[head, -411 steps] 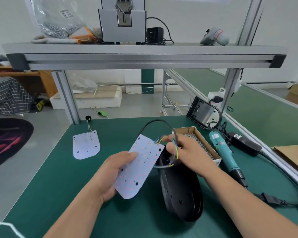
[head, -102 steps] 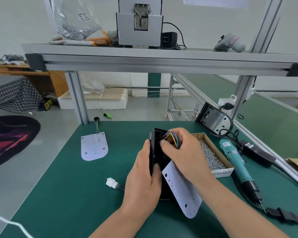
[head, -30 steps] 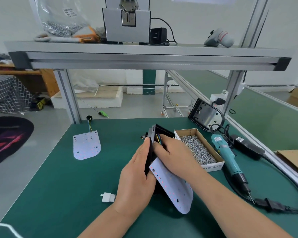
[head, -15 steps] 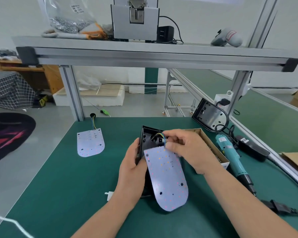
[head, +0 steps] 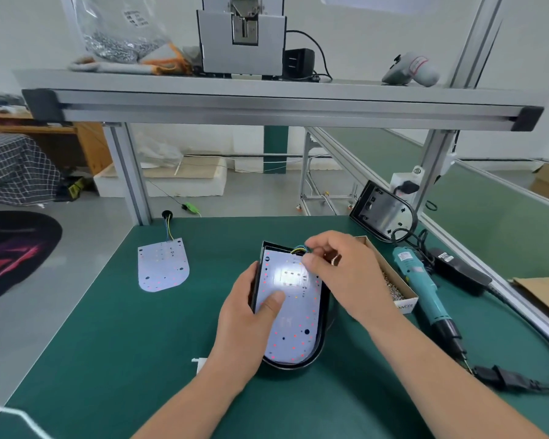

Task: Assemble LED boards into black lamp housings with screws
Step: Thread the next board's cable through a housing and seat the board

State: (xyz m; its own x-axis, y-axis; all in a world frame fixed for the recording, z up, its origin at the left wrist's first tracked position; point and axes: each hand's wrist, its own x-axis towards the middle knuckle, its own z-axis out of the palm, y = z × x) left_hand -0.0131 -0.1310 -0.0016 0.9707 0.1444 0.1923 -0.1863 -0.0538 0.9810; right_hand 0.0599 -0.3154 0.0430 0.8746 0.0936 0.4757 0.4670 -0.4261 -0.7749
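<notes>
The board (head: 293, 315), white with red dots, lies face up inside the black housing (head: 323, 340), which rests flat on the green mat (head: 108, 343) near the middle of the bench. The housing's rim shows all round the board's rounded near end. The left hand (head: 243, 321) holds the housing by its left edge, fingers curled under that side and the thumb pressed flat on the board. At the far, square end, coloured wires (head: 298, 249) rise from the board. The right hand (head: 343, 274) pinches them between thumb and forefinger, the other fingers loosely bent above.

A small white connector (head: 198, 363) lies on the mat just beside the left wrist. To the right, partly hidden behind the right hand, stands an open box (head: 404, 304) of screws (head: 391, 288). Beyond it a teal screwdriver (head: 420, 282) lies on the mat, tip toward the person. Well to the left, a second board (head: 164, 264) lies flat with its own wires toward the far edge. A second housing (head: 384, 213) leans at the back right, against the frame. Overhead, the shelf (head: 267, 101) carries a clear bag (head: 121, 30) of hardware and a grey machine (head: 241, 42).
</notes>
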